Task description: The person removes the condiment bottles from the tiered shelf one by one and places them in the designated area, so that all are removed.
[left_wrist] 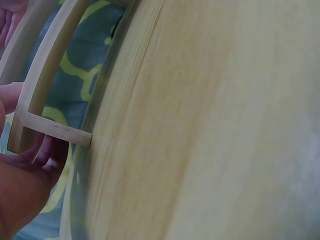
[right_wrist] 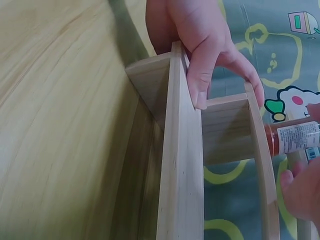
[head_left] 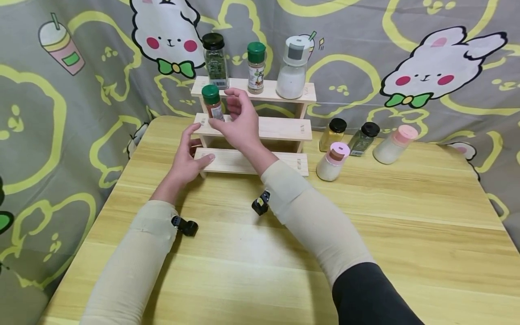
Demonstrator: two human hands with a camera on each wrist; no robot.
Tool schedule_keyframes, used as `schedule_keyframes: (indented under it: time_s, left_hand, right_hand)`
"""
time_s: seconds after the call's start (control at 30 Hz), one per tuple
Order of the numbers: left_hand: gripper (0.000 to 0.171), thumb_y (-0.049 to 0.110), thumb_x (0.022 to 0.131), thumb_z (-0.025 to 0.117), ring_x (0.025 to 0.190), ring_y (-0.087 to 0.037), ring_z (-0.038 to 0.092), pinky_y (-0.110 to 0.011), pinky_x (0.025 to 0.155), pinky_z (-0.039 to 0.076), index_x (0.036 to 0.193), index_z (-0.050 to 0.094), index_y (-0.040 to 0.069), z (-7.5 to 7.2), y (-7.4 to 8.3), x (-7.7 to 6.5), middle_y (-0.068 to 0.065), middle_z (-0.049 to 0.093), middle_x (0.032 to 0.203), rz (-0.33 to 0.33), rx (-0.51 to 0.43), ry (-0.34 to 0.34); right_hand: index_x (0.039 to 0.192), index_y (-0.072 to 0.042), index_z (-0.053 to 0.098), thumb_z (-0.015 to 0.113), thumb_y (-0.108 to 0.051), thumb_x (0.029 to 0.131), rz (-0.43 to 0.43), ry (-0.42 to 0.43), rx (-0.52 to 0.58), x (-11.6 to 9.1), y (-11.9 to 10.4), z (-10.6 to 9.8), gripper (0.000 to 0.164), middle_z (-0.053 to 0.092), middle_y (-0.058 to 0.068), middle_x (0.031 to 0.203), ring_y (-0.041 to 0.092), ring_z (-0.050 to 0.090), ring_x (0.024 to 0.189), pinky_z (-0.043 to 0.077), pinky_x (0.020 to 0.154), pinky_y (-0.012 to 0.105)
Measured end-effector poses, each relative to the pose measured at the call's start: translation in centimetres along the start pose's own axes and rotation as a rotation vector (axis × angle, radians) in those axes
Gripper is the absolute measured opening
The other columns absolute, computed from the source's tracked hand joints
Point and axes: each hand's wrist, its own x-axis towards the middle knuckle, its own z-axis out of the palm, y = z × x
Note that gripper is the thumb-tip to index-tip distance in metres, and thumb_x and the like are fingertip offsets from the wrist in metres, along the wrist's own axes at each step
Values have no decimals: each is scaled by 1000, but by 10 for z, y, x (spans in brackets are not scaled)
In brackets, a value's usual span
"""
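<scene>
A small green-capped spice jar with red contents stands at the left end of the middle tier of a wooden three-step rack. Around it, my right hand has its fingers and thumb spread, the thumb close to the jar's base. The right wrist view shows the jar's white label between the parted thumb and fingers. At the rack's left end, my left hand grips the frame, thumb on the bottom step and fingers up the side. In the left wrist view, the fingers partly disappear behind the wood.
On the top tier stand a black-capped herb jar, another green-capped jar and a white-topped shaker. Right of the rack are a yellow spice jar, a dark herb jar and two pink-topped shakers. A patterned curtain hangs behind.
</scene>
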Motion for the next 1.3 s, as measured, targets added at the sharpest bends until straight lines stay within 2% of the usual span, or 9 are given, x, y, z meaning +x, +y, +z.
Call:
schedule_keyframes:
  time_s: [0.07,0.23,0.4,0.5,0.7,0.93,1.1,1.3]
  left_hand:
    - [82,-10,88,67,129,-40,38,-51,113,20,154,24,13,0,3,-1,-27,37,142,4,0,-3]
    - [80,-8,89,67,128,-42,38,-51,114,17,154,25,14,0,4,-2,-28,36,141,18,-8,-6]
    - [81,-9,88,67,127,-40,39,-51,112,21,154,26,13,0,3,-1,-26,39,139,23,-1,0]
    - [82,-10,88,68,127,-40,40,-52,111,23,154,26,14,0,-4,2,-26,40,139,21,3,2]
    - [87,-6,88,71,127,-33,42,-48,111,24,155,26,25,-2,-27,10,-18,41,141,22,15,15]
    - [88,-6,88,71,127,-30,42,-48,109,27,154,27,30,-2,-32,11,-14,40,143,24,11,13]
    - [87,-8,88,70,128,-33,41,-49,109,25,155,26,25,-2,-27,10,-18,39,144,14,-1,6]
    - [83,-10,88,67,128,-40,39,-51,111,23,154,25,15,0,-4,1,-26,37,144,17,-20,-4]
  right_hand:
    - [131,-13,53,87,-1,75,-11,3,-7,1,0,3,67,58,10,125,23,55,116,44,97,31]
    - [130,-11,53,86,0,75,-33,10,-36,3,1,10,66,58,4,118,17,56,110,45,94,27]
    - [132,-10,52,85,-2,76,-34,24,-85,3,0,16,66,58,3,115,13,56,104,44,90,20]
    - [132,-10,51,85,-2,77,-32,52,-108,3,0,19,65,58,4,114,13,56,103,44,88,19]
    - [127,-10,53,84,-3,78,-27,104,-120,6,0,24,58,60,2,110,12,57,100,45,86,18]
    - [123,-11,55,83,0,79,3,133,-108,8,2,26,53,61,1,107,11,58,97,46,84,16]
    - [122,-11,55,82,1,79,-1,134,-102,7,2,26,52,61,2,105,12,59,96,47,83,17]
    - [122,-11,55,83,-1,80,-7,128,-100,6,1,26,52,62,2,104,12,59,94,48,82,17]
